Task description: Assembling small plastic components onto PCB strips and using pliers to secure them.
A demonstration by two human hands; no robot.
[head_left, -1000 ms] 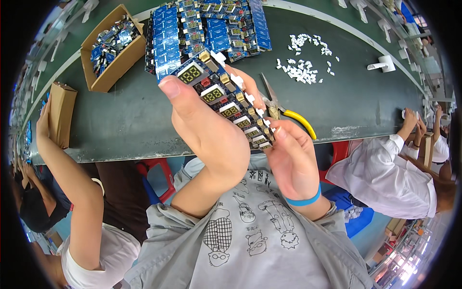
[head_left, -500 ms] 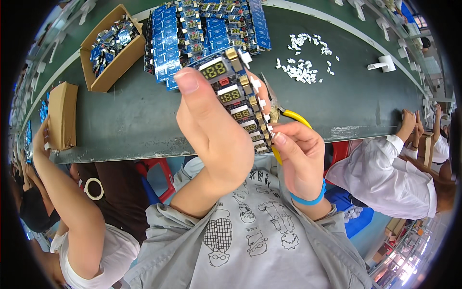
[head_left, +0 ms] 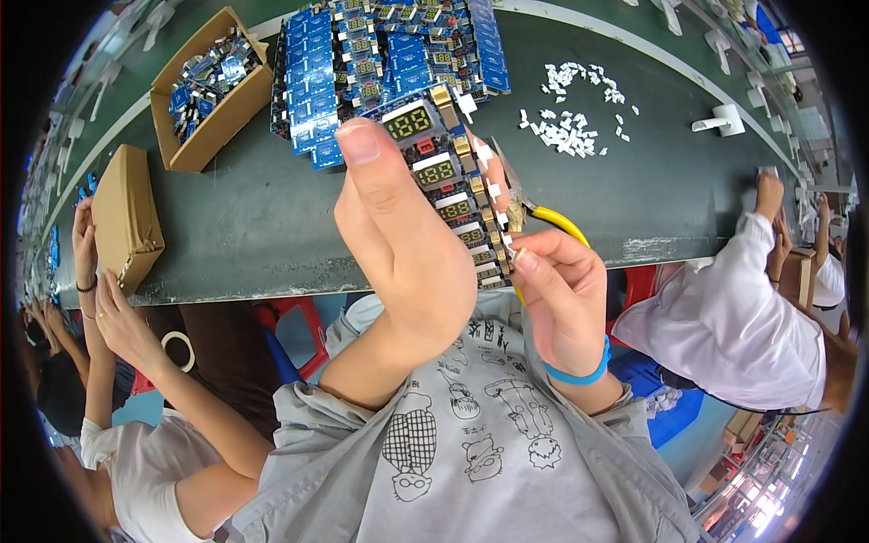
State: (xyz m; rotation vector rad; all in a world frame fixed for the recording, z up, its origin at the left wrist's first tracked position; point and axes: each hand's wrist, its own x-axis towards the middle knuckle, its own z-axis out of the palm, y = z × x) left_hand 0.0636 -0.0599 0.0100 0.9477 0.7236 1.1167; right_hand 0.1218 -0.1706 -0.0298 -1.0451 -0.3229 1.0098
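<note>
My left hand (head_left: 407, 244) is closed around a strip of joined circuit boards (head_left: 434, 170), held up and tilted over the table edge. Each board carries a small digit display, a metal connector and a red part; white plastic pieces stick out along the strip's right edge. At the lower part of that edge, the thumb and forefinger of my right hand (head_left: 570, 294), with a blue wristband, pinch a small white plastic piece (head_left: 510, 248). Behind the strip lie yellow-handled pliers (head_left: 559, 220), partly hidden. More blue board panels (head_left: 312, 81) are stacked just beyond my left hand.
Loose small white pieces (head_left: 568, 134) lie in a scatter on the green table (head_left: 670, 199). An open cardboard box (head_left: 217, 127) of boards stands at the far left. Nearer, a co-worker's hands touch another carton (head_left: 127, 217). A white roll (head_left: 724, 119) lies at right; another co-worker (head_left: 724, 317) sits there.
My hands and the board strip have barely shifted. At left, the co-worker's carton has turned and a second hand is now on it. The right-hand co-worker's arm has reached farther over the table.
</note>
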